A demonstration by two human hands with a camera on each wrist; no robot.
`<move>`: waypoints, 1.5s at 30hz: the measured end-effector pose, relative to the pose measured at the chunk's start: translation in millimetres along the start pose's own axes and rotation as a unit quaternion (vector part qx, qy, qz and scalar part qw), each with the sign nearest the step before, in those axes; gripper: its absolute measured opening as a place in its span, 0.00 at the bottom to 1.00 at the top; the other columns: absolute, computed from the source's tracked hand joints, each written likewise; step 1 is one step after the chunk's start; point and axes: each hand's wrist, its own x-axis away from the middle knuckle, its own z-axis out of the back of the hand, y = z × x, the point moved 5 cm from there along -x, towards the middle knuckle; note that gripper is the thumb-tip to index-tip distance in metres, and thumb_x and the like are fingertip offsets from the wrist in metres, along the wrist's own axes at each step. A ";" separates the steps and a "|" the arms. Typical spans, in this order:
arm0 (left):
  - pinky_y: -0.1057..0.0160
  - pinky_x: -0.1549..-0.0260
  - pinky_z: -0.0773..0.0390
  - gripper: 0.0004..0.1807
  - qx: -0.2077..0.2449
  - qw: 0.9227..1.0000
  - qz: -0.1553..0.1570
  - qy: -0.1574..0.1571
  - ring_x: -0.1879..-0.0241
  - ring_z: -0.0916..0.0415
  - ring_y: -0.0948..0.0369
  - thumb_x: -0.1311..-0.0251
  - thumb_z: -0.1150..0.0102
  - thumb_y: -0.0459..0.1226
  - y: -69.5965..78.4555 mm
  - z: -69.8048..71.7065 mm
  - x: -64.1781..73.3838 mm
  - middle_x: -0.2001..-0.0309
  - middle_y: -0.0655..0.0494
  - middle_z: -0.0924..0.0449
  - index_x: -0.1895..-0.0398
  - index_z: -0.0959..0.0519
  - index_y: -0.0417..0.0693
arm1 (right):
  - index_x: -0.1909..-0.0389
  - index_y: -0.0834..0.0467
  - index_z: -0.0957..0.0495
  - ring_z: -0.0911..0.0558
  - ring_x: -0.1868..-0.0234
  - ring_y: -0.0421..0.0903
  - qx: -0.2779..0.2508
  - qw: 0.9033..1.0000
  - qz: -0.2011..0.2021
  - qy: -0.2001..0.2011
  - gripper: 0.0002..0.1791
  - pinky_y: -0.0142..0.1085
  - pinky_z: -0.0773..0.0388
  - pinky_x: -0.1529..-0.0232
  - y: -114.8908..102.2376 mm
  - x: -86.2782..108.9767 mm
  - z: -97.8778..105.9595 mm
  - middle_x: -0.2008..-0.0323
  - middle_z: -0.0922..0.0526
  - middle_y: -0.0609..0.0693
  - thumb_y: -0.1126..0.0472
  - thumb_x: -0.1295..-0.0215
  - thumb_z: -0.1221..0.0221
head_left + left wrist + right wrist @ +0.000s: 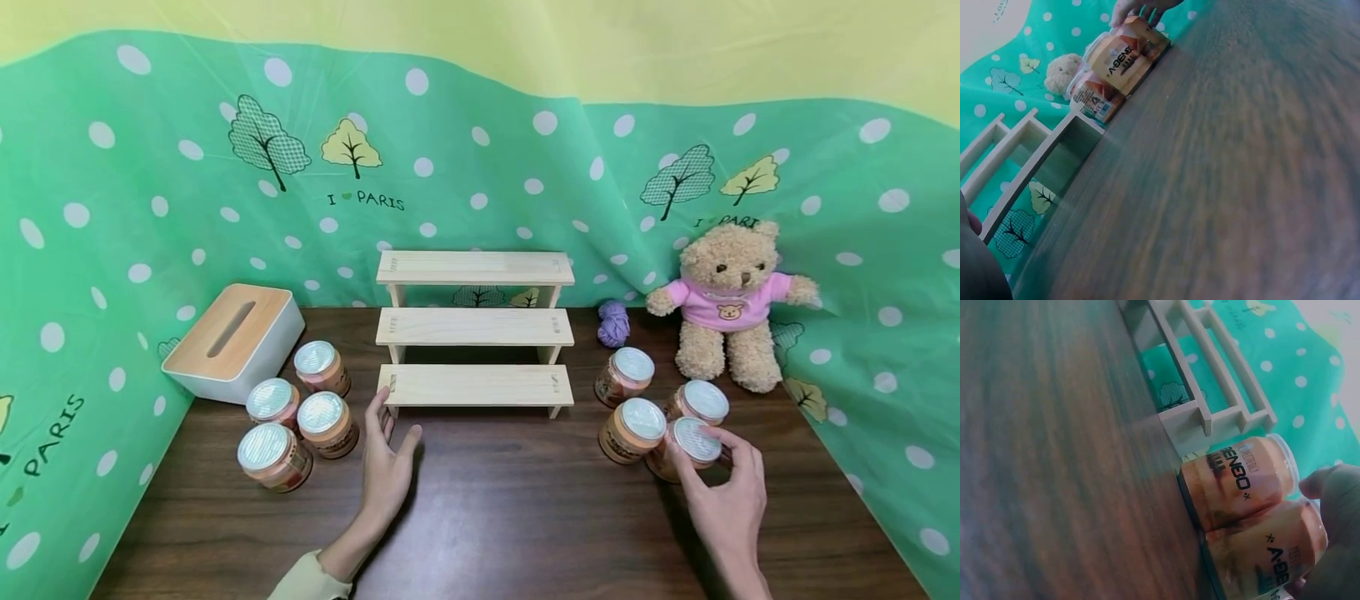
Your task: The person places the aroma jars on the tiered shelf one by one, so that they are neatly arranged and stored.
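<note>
The right hand (726, 493) pinches the nearest round, orange, pale-lidded jar (697, 442) on the counter (510, 517), right side; lift straight, clearing neighbouring jars (632, 429). The left hand (387, 477), fingers extended, empty, is at the pale wooden rack (472, 385).

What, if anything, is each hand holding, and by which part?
The right hand grips a jar by its lid; the left hand holds nothing.

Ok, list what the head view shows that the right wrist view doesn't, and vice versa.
Only the head view: teddy bear, purple yarn, tissue box, four left-side jars and the left grip.
Only the right wrist view: black jar lettering, large and partly readable.
Both: wooden shelf, some right-side jars, right grip, tabletop and dotted cloth.
</note>
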 end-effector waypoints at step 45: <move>0.37 0.16 0.40 0.43 0.005 1.000 0.023 -0.020 0.18 0.41 0.32 0.29 0.38 0.25 -1.1 1.0 -0.1 0.16 0.32 0.43 0.13 0.42 0.44 | 0.55 0.80 0.12 0.12 0.46 0.39 -0.218 0.955 0.141 0.142 0.20 0.23 0.19 0.42 -67.8 0.9 33.7 0.49 0.07 0.57 0.75 0.48 0.21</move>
